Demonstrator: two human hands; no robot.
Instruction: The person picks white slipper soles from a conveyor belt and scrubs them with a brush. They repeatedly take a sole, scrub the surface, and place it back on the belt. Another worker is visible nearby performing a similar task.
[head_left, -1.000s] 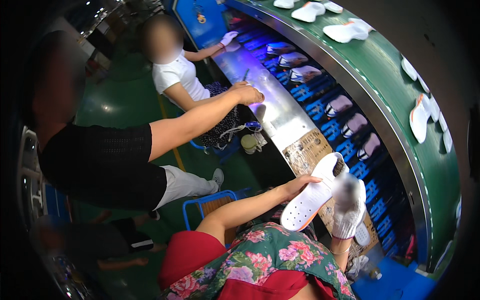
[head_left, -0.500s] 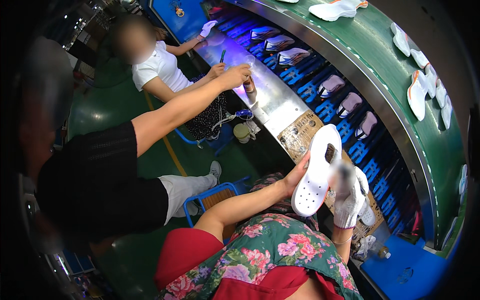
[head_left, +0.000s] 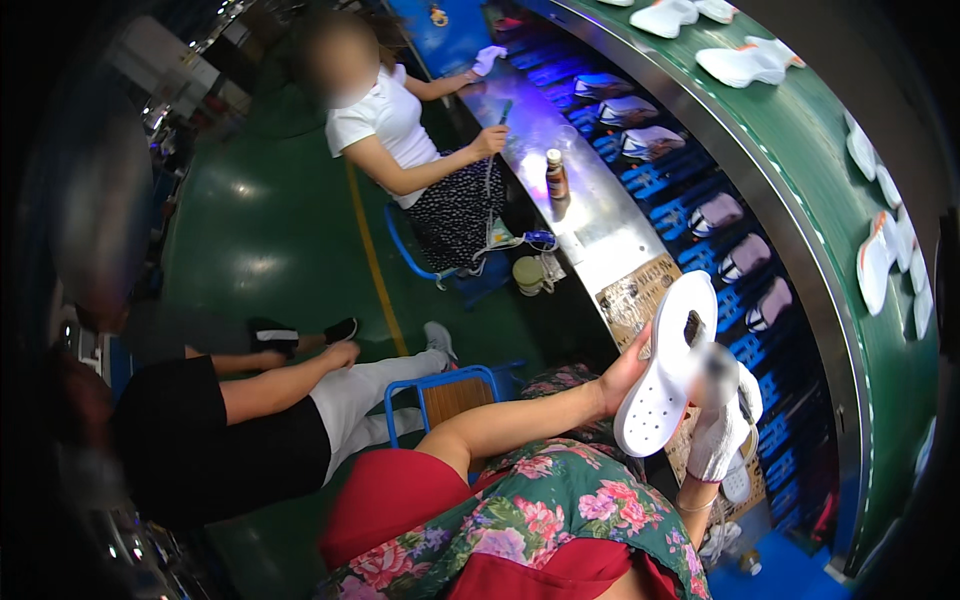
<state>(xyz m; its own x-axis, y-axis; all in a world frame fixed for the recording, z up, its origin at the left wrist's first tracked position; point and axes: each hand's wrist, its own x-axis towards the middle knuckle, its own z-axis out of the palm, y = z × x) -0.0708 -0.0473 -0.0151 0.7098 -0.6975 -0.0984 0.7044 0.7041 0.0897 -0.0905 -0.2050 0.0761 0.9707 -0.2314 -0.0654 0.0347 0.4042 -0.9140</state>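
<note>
Left hand (head_left: 622,380) gripping white sole (head_left: 666,375), perforated, dark opening

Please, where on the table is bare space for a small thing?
The metal table looks mostly bare between the brown bottle and the patterned sheet. Crowded: before you, where the left hand, white shoe and gloved right hand partly hide the sheet; also alongside, where shoes form a row.

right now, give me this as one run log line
left hand: holding white sole; right hand: gloved, at sole's edge, grip blurred; metal bench: brown bottle; green belt: white pieces
</note>
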